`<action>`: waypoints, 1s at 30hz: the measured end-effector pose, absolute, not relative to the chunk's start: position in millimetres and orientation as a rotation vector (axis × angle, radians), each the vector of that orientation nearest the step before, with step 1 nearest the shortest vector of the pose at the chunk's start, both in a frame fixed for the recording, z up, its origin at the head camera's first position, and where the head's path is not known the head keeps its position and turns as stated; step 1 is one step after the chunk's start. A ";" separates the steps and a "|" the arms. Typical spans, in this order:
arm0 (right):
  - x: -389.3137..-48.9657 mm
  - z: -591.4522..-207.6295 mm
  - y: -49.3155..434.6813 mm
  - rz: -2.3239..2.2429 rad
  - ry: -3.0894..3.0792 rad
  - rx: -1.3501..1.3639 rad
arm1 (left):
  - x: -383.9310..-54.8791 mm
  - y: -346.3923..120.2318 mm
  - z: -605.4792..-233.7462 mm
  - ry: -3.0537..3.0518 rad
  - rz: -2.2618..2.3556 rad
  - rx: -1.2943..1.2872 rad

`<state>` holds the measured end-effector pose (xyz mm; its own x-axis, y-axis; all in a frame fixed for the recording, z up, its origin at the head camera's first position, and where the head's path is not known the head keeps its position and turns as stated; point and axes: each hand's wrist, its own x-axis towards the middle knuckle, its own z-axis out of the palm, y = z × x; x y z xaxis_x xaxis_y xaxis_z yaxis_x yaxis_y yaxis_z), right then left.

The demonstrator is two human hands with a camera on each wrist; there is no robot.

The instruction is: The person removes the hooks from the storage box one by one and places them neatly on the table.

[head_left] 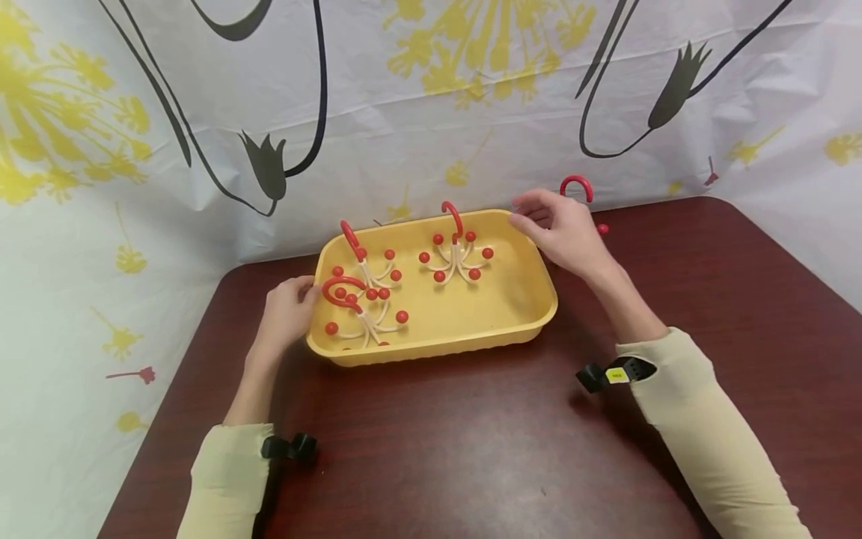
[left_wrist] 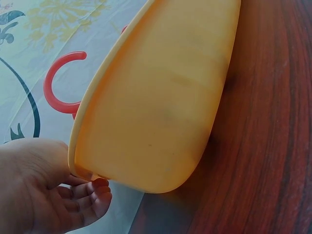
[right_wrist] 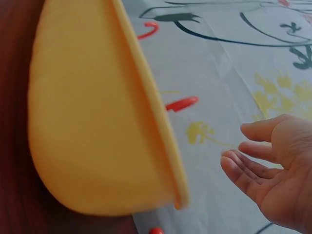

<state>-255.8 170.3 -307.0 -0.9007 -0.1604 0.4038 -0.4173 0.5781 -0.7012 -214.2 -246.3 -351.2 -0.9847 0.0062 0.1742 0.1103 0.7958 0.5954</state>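
Yellow tray [head_left: 532, 314] sits mid-table, long axis left to right; left hand [head_left: 288, 308] rests at its left short end, fingers loosely curled under the rim, not clearly gripping. Right hand [head_left: 562, 228] hovers open and empty above the tray's far right corner, fingers relaxed and apart; a fourth red-hooked hanger [head_left: 578, 187] lies just behind it on the table, nearest this hand, while three hangers [head_left: 454, 251] lie inside the tray. No readable writing; the small yellow tag [head_left: 616, 374] on the right wrist is too small.
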 end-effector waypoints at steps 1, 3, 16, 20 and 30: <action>-256.3 -308.5 166.4 1.235 -2.517 0.489 | -214.1 -246.5 -350.9 -2.819 -0.949 -0.095; -257.3 -311.2 159.1 1.251 -2.513 0.523 | -214.1 -246.8 -350.4 -2.816 -0.951 -0.095; -265.7 -317.9 121.2 1.353 -2.565 0.533 | -215.0 -246.3 -352.8 -2.798 -0.982 -0.083; -271.1 -318.4 110.0 1.330 -2.581 0.540 | -215.2 -246.8 -353.6 -2.802 -0.986 -0.072; -280.6 -324.1 99.2 1.251 -2.582 0.543 | -215.4 -245.8 -353.7 -2.811 -1.004 -0.041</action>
